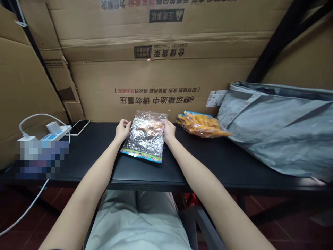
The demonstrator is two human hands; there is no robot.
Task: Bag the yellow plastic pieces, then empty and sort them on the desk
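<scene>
Both my hands pinch a clear plastic bag (147, 139) by its sides, above the black table. A bright green and blue printed strip runs along the bag's near edge, and its wrinkled film reflects the light. My left hand (123, 130) closes on the left edge, while my right hand (169, 129) has its fingers wrapped on the right edge. An orange-brown patch shows through or on the upper film; I cannot tell what it is. To the right of my right hand lies another clear bag, filled with orange cone-like pieces (201, 122).
A large grey fabric bag (273, 128) stands at the right. On the left are a phone (79, 127), a power strip (56, 137) with a white charger and cable, and a blurred-out item (41, 159). Cardboard (161, 74) walls the back of the black table (85, 156).
</scene>
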